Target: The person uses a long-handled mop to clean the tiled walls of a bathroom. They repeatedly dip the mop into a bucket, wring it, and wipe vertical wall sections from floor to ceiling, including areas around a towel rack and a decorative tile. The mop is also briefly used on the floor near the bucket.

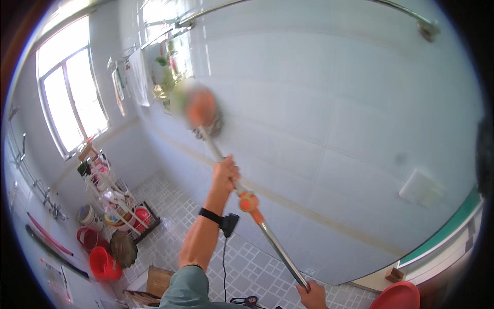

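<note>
My left hand (225, 172) grips the upper part of a mop's metal pole (276, 242), and a black strap with a small black device circles that wrist. Close to the bottom edge, my right hand (312, 296) is wrapped around the pole's lower end. Between the hands sits an orange joint (248, 202). Raised to the tiled wall (308, 116) is the mop head (200, 106), its orange disc blurred. Greyish strands show beneath it; whether they press on the tiles I cannot tell.
A white rack (110, 193) with bottles stands below the window (71, 89). Red buckets (104, 264) are at the left wall. White towels (139, 77) hang in the far corner. A metal rail runs overhead. A white switch plate (420, 188) and a red basin (397, 296) are at right.
</note>
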{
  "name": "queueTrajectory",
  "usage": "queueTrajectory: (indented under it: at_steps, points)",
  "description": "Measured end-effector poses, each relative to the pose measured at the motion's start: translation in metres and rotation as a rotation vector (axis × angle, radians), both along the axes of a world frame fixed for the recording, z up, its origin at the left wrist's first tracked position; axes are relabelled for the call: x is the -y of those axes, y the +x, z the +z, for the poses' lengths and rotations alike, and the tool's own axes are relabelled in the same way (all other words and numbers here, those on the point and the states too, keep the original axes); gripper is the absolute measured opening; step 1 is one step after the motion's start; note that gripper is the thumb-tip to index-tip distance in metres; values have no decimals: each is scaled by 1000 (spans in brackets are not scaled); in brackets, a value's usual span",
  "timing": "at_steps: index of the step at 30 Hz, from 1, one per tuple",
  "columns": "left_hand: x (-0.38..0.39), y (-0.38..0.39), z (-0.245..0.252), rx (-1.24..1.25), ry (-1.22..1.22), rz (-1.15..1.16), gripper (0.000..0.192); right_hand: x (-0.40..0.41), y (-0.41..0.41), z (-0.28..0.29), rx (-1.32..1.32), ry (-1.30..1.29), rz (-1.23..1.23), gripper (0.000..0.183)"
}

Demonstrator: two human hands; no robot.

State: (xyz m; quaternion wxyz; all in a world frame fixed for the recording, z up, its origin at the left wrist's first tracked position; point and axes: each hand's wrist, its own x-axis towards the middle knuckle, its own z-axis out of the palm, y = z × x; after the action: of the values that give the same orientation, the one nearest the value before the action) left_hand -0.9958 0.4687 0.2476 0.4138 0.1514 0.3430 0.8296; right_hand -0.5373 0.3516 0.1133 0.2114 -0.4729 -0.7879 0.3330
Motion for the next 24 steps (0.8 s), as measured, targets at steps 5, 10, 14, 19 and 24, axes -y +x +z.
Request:
queueTrajectory:
  at_steps: [5,10,14,19,24]
  points:
    - [16,141,45,-54,-91,-255,30,35,69,-58,34,-47,-61,32]
    - [36,231,30,-16,-54,-370,18,70,127,-95,123,-121,-174,29]
    - [22,219,24,-33,-123,-257,17,66,135,-87,71,-264,-233,26]
    - [-18,118,4,-135,-11,-118,20,1,78,-87,417,16,-196,35]
    - [-6,42,48,-81,50,-49,31,-26,15,-19,238,64,-172,33]
